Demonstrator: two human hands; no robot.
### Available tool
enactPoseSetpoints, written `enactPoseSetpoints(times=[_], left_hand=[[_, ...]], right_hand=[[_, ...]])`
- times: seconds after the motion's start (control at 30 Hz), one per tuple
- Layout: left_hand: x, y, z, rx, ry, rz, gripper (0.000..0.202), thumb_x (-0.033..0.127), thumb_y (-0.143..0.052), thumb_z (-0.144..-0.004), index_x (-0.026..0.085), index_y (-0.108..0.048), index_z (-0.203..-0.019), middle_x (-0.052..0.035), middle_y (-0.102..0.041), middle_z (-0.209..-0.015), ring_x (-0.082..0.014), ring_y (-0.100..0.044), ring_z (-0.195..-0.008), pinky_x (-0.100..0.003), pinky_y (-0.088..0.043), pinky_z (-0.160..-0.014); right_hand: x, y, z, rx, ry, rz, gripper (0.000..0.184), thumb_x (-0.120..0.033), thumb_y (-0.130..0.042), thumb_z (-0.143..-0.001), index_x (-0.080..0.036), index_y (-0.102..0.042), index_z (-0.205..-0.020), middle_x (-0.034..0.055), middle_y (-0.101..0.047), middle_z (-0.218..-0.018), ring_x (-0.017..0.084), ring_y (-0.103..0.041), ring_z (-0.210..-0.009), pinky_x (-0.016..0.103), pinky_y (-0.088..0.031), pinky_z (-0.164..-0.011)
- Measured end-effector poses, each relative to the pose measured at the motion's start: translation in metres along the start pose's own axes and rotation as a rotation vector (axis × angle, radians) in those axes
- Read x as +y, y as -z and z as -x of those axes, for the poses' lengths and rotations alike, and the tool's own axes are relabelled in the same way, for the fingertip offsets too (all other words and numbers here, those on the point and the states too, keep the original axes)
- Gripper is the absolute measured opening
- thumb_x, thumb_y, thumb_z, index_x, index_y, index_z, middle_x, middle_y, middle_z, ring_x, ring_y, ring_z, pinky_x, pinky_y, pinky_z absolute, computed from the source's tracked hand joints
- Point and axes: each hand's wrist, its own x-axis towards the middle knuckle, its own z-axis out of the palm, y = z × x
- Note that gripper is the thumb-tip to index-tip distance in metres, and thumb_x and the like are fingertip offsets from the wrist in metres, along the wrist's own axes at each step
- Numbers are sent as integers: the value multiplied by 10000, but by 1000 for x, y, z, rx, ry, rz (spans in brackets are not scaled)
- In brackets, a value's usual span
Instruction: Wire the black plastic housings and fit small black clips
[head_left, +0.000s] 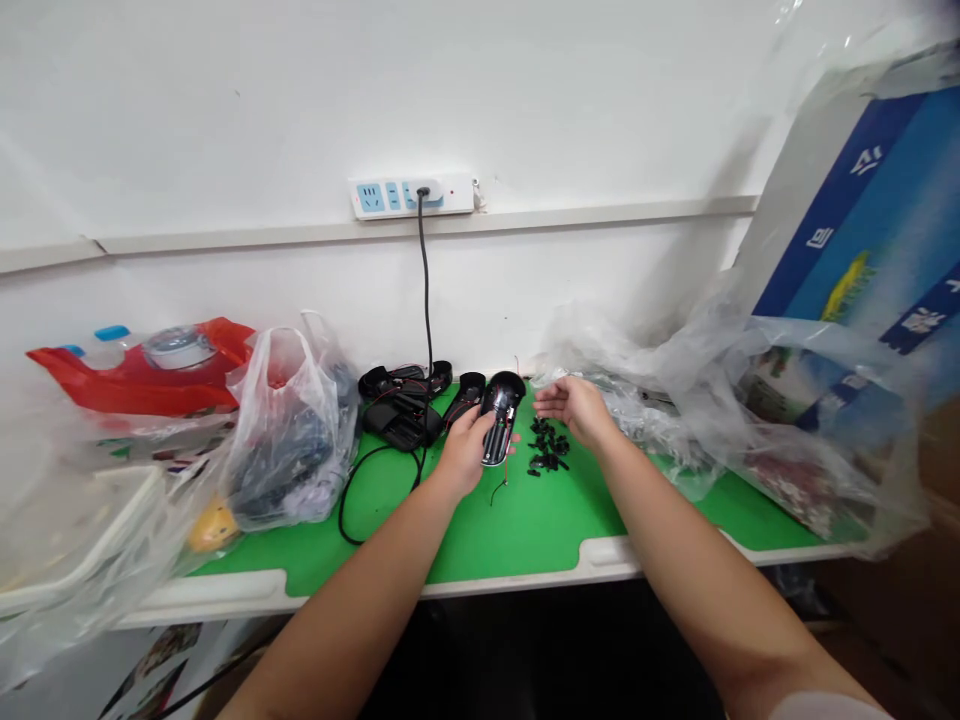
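Head view: the left hand (463,452) had a closed grip on a light, fragile-looking black plastic housing (504,395) by its middle; the right hand (574,408) spread open beside small black clips (547,446).

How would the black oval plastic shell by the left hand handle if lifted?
The black oval plastic shell looks hollow, so probably light and stiff. Its rounded back may rock, and its thin trailing wire could snag.
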Motion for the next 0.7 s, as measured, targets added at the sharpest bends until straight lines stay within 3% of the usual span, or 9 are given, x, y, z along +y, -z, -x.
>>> enactPoseSetpoints(times=[0.1,0.17,0.37,0.57,0.7], left_hand=[[3,1,-1,49,-16,91,377,348,-663,-671,159,-552,-978,-64,-658,-822,-160,-657,-666,-288,-558,-625],[2,1,-2,88,-11,112,338,304,-661,-657,157,-563,-945,-54,-658,-787,-157,-655,-669,-292,-554,-649],[2,0,-3,71,-11,153,318,275,-640,-640,175,-543,-925,-45,-649,-755,-167,-647,-657,-273,-524,-593],[5,0,0,41,-27,168,421,319,-673,-619,199,-505,-987,-29,-626,-770,-188,-649,-656,-278,-509,-550],[5,0,2,31,-34,145,442,308,-702,-604,207,-498,-984,-27,-619,-801,-194,-652,-668,-305,-523,-566]], right_hand=[[10,4,-7,-28,159,602,284,-252,-339,-771,-141,-591,-700,73,-666,-740,171,-617,-681,265,-469,-639],[15,4,-9,-48,196,789,248,-250,-416,-749,-141,-623,-669,59,-652,-679,173,-588,-662,262,-435,-641],[20,-2,-11,-87,158,1062,221,-280,-537,-739,-135,-683,-657,80,-657,-645,170,-567,-595,263,-393,-612],[21,-7,-12,-40,170,1208,235,-336,-573,-748,-138,-700,-743,115,-687,-762,208,-619,-729,277,-418,-689],[25,-9,-13,-50,143,1251,258,-368,-595,-740,-136,-693,-685,131,-684,-731,225,-633,-742,287,-432,-704]])
